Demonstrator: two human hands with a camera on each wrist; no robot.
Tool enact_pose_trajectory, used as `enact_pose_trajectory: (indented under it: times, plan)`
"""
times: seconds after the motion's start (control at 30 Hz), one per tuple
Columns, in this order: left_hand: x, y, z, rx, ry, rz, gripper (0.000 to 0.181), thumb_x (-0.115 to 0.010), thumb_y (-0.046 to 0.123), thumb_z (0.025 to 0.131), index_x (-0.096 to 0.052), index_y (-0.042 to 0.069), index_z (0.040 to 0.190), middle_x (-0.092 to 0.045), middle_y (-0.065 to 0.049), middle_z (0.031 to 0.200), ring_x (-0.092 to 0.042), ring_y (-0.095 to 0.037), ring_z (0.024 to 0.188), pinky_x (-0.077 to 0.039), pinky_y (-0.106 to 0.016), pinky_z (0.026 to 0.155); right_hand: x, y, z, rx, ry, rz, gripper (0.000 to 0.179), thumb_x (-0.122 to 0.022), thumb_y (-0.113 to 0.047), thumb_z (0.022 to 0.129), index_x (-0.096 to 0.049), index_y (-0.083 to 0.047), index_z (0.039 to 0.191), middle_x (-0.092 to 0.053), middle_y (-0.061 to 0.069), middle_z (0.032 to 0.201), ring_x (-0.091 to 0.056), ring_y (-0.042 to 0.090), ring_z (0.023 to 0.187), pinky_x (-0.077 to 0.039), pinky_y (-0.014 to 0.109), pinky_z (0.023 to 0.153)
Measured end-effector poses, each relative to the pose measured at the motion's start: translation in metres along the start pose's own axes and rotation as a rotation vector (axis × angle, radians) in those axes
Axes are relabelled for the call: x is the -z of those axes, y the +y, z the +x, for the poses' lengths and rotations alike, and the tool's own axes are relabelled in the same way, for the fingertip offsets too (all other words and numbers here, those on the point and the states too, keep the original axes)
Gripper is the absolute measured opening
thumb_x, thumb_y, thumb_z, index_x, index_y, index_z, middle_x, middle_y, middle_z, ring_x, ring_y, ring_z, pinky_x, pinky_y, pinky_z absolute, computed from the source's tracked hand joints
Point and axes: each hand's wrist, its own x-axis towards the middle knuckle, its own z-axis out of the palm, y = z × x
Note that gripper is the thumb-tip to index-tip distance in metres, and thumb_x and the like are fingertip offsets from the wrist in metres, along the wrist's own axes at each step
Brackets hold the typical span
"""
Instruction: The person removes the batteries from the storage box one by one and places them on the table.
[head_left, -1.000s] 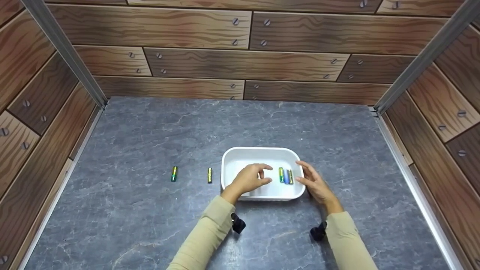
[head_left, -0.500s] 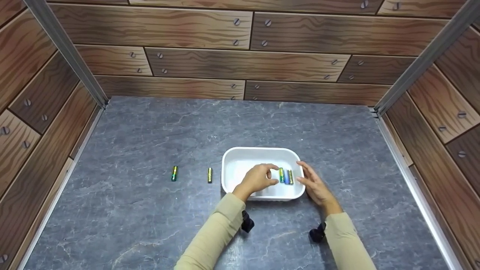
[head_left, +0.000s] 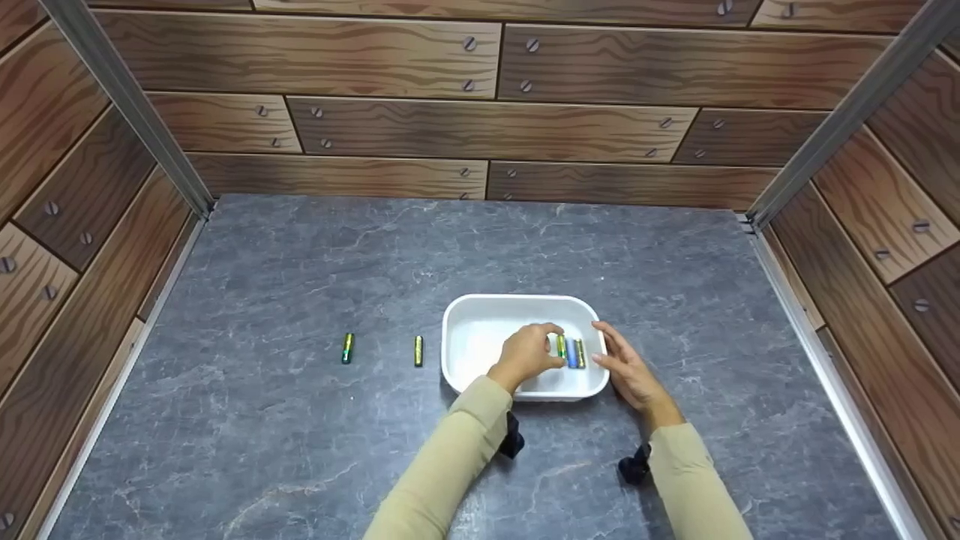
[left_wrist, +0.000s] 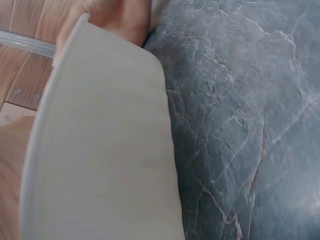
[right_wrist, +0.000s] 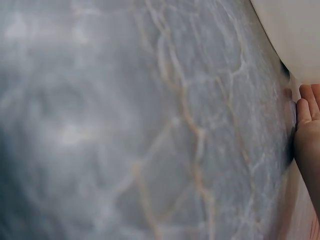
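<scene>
In the head view, a white plastic tub (head_left: pixel 480 328) sits on the table. Three AA-size batteries lie side by side at its right end: a green-and-yellow battery (head_left: pixel 561 346), a blue battery (head_left: pixel 572 353) and a dark-and-gold battery (head_left: pixel 580 354). My left hand (head_left: pixel 525 352) reaches in and pinches the green-and-yellow battery by its ends, thumb at the near end, finger at the far end. My right hand (head_left: pixel 630 369) grips the tub's right side, thumb and finger over the rim. The left wrist view shows the tub's outer wall (left_wrist: pixel 105 135) and my right hand (left_wrist: pixel 117 20) beyond.
Left of the tub, a gold battery (head_left: pixel 418 351) and a green-and-gold battery (head_left: pixel 348 348) lie apart on the grey marbled table (head_left: pixel 315 270). Wood-patterned walls (head_left: pixel 390 127) and metal corner posts (head_left: pixel 142 112) enclose the back and sides.
My left hand has moved right inside the tub, its fingertips coming from beside the green-and-yellow battery to that battery's two ends. My right hand has stayed at the rim.
</scene>
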Motion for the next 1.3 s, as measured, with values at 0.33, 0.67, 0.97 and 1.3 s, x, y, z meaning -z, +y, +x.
enact_pose_trajectory:
  times: [0.33,0.67,0.97,1.3]
  plan:
    - [-0.01,0.004,0.009,0.114,-0.02,0.138,0.058,-0.081,0.033,0.076,-0.061,0.021,0.129,-0.07,-0.003,0.118,-0.066,-0.019,0.107,-0.054,-0.035,0.087,-0.002,0.0,-0.001,-0.026,0.056,0.018,0.051,-0.053,0.003,0.091,-0.047,-0.027,0.132,-0.048,-0.009,0.137,-0.05,0.007,0.123,-0.046,0.021,0.098]
    - [-0.015,0.006,0.013,0.19,-0.059,0.182,0.06,-0.081,0.03,0.074,-0.06,0.024,0.13,-0.067,0.0,0.123,-0.064,-0.018,0.114,-0.052,-0.036,0.093,0.0,0.0,0.0,-0.015,0.007,0.005,0.05,-0.053,0.0,0.092,-0.047,-0.03,0.132,-0.045,-0.012,0.138,-0.049,0.006,0.123,-0.047,0.021,0.097]
    - [-0.014,0.01,0.014,0.189,-0.068,0.211,0.057,-0.081,0.029,0.073,-0.061,0.024,0.127,-0.069,-0.002,0.118,-0.066,-0.018,0.107,-0.054,-0.035,0.086,0.002,-0.001,-0.001,0.014,-0.036,0.006,0.05,-0.052,-0.001,0.094,-0.047,-0.031,0.133,-0.045,-0.012,0.139,-0.047,0.004,0.125,-0.044,0.02,0.098]
    - [-0.004,0.01,0.015,0.166,-0.118,0.223,0.057,-0.082,0.032,0.072,-0.062,0.023,0.125,-0.069,0.0,0.116,-0.065,-0.018,0.107,-0.053,-0.035,0.087,-0.002,0.0,0.0,-0.038,0.054,0.007,0.051,-0.054,0.001,0.092,-0.046,-0.027,0.134,-0.046,-0.013,0.137,-0.047,0.003,0.124,-0.044,0.019,0.098]
